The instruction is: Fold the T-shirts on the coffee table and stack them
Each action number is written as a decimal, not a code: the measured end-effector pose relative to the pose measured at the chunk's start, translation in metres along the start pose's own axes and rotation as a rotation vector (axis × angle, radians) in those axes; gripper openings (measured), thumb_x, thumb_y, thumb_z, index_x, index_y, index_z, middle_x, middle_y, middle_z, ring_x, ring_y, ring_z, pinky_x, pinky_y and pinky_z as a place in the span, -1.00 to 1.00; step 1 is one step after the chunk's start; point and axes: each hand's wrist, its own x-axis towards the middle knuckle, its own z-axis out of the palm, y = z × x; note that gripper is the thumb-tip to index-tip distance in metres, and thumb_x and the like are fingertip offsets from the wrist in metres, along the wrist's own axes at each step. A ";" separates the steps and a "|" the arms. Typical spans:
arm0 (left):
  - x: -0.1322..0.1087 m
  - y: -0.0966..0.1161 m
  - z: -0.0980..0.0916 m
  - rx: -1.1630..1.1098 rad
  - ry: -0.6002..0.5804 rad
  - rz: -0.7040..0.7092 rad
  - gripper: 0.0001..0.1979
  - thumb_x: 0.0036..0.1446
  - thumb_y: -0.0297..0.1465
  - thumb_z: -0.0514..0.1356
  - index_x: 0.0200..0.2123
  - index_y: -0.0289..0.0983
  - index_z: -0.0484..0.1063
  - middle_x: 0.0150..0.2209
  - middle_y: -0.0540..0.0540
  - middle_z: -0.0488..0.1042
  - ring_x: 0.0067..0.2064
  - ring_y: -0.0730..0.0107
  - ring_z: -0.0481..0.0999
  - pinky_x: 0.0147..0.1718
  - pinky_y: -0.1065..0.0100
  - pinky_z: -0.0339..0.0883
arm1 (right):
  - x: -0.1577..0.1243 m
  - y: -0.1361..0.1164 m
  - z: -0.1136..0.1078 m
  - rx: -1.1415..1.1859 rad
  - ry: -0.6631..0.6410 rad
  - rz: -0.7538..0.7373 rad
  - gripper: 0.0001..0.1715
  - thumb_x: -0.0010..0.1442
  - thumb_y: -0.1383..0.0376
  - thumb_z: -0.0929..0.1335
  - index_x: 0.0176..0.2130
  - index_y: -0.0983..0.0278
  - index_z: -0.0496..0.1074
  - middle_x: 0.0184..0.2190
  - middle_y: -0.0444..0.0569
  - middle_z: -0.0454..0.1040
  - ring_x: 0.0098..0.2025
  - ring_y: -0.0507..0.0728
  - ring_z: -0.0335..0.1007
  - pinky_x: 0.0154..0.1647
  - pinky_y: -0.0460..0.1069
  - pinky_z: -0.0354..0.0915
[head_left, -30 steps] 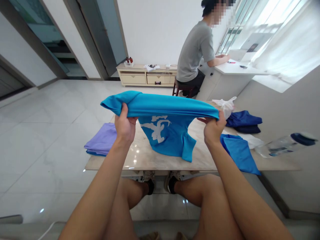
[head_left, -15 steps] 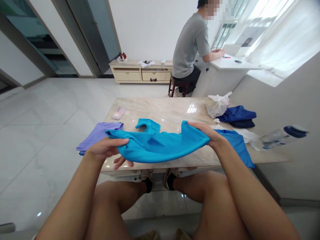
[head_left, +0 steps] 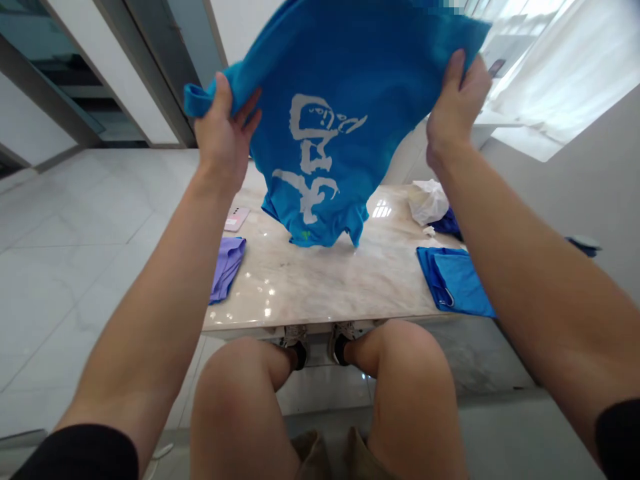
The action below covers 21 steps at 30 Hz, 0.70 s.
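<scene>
Two hands carry the cloth here: your left hand [head_left: 223, 133] is closed on a bunched corner of the blue T-shirt [head_left: 325, 73], and your right hand [head_left: 457, 107] grips the opposite corner, its thumb standing up against the fabric. Neither hand is spread wide; each has a firm hold of cloth. The shirt hangs in the air between them, above the far half of the table. Its held edge runs left to right and rises toward your right hand, which sits a little higher than your left. From your view, you cannot tell which hand is nearer to you. The shirt's long axis drops from that edge toward the table, and its uneven lower edge looks clear of the stone, though this angle doesn't settle it. A white brush-style print [head_left: 310, 157] faces you.

Below, the marble tabletop [head_left: 305, 287] carries a folded lavender cloth [head_left: 227, 267] near its left edge, with a pink phone [head_left: 237, 219] just beyond it. A folded blue garment [head_left: 450, 280] lies at the right edge, and a white plastic bag [head_left: 427, 202] sits farther back, with a navy cloth [head_left: 447, 225] just behind it. Your shoes [head_left: 295, 345] show beneath the near edge. A pale tiled floor [head_left: 95, 267] spreads to the left, and a sheer white curtain [head_left: 560, 80] hangs at the far right.
</scene>
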 end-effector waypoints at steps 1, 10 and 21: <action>-0.006 0.009 -0.003 0.008 -0.011 0.026 -0.63 0.68 -0.30 -0.05 0.00 -0.17 0.56 0.04 0.10 0.71 0.36 0.31 0.58 0.36 0.12 0.44 | -0.003 0.003 -0.006 0.003 0.058 -0.054 -0.56 0.56 -0.04 0.33 0.09 0.23 0.55 -0.06 0.15 0.63 0.11 0.30 0.58 0.07 0.14 0.57; -0.214 -0.094 -0.120 0.250 0.323 -0.470 -0.75 0.14 -0.24 0.36 -0.17 -0.26 0.59 -0.27 -0.11 0.73 -0.29 0.25 0.68 -0.32 0.34 0.51 | -0.153 0.117 0.031 -0.081 0.309 -0.139 -0.72 0.46 0.13 0.35 -0.10 0.20 0.63 -0.11 0.08 0.68 -0.01 0.25 0.59 0.16 0.18 0.47; -0.260 -0.137 -0.181 0.880 0.169 -0.929 -0.61 -0.05 -0.01 0.26 -0.43 -0.24 0.55 -0.27 -0.29 0.76 -0.32 0.10 0.69 -0.45 0.31 0.33 | -0.242 0.209 0.036 -0.352 -0.327 0.110 -0.64 0.37 0.28 0.34 0.02 0.20 0.70 0.04 0.09 0.75 0.05 0.31 0.68 0.12 0.20 0.56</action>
